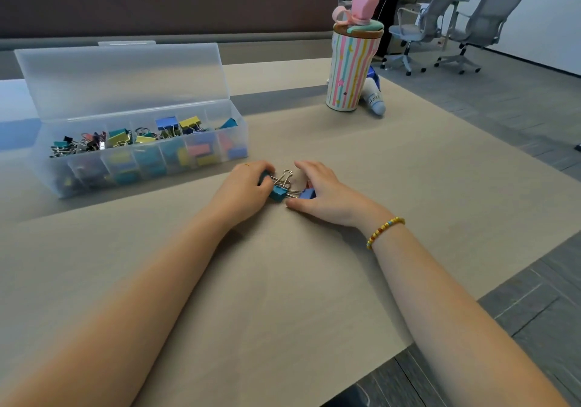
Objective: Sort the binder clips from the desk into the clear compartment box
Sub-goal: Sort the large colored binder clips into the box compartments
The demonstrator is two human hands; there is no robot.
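A teal binder clip (278, 193) and a blue binder clip (307, 194) lie on the tan desk between my two hands, their wire handles (285, 176) crossing. My left hand (243, 188) has curled fingers round the teal clip, with another teal-blue clip partly hidden under its fingertips. My right hand (322, 191) cups the blue clip from the right, thumb flat on the desk. The clear compartment box (151, 161) stands open at the left, several coloured clips in its compartments, its lid (122, 76) upright behind.
A striped tumbler with a pink lid (353, 70) stands at the back right, a white bottle (374, 99) lying beside it. The desk's right edge (471, 299) runs diagonally. Office chairs (484, 26) and a standing person are farther off.
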